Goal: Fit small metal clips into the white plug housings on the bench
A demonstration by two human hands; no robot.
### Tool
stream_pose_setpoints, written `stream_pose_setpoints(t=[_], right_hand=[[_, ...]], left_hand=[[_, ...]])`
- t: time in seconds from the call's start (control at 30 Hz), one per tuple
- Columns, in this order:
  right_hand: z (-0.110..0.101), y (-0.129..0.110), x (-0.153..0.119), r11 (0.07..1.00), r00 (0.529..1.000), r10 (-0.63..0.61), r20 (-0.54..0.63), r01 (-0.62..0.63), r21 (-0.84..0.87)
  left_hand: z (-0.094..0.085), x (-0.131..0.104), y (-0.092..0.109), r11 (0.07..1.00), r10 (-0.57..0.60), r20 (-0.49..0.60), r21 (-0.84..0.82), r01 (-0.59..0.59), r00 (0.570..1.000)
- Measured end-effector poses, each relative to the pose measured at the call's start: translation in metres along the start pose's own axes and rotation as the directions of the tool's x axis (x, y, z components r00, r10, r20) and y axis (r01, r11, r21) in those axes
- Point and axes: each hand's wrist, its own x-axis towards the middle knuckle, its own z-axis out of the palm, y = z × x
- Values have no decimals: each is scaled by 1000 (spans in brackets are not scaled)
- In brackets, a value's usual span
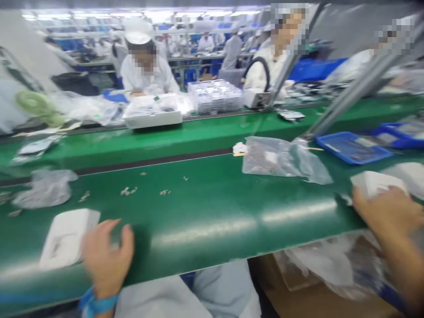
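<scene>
Your left hand (106, 254), nearest the camera at eight o'clock, is spread, thumb and fingers well parted; motion softens its outline. Around the wrist runs a blue band (101, 304), the forearm cut off by the bottom edge. Just beside the fingers, also toward eight o'clock, lies a white box (68, 240), smooth and round-cornered, with a shallow recess; blur hides whether you touch it.

Your right hand (392, 212), between three and four o'clock, curves over the near side of a second white box (374, 182). Its fingers are too smeared to tell whether they close on it. Behind, a rounded white object (410, 176) is partly covered and runs into the right edge.

Both boxes rest on the glossy green work surface (205, 207). Small pale bits (127, 191), too blurred to identify, are scattered between eight and nine o'clock; at nine lies a crumpled clear bag (49, 187). Toward three are a wrinkled plastic bag (278, 159), its greyish contents indistinct, and a shallow blue tray (354, 148).

At five o'clock, loose film partly hides a brown cardboard box (298, 300). Farther off, a white tray (154, 115) sits at ten, stacked clear trays (215, 95) at twelve, and a co-worker (145, 66) in white at eleven, blurred.
</scene>
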Motion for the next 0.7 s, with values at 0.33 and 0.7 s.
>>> stream_pose_setpoints(t=[0.33,0.7], right_hand=[[-94,-215,-150,706,715,-647,263,433,560],[-32,-434,-81,517,214,-850,481,510,687]], left_hand=[[49,18,46,987,149,347,-110,-117,926],[51,0,54,901,384,534,-397,-178,753]])
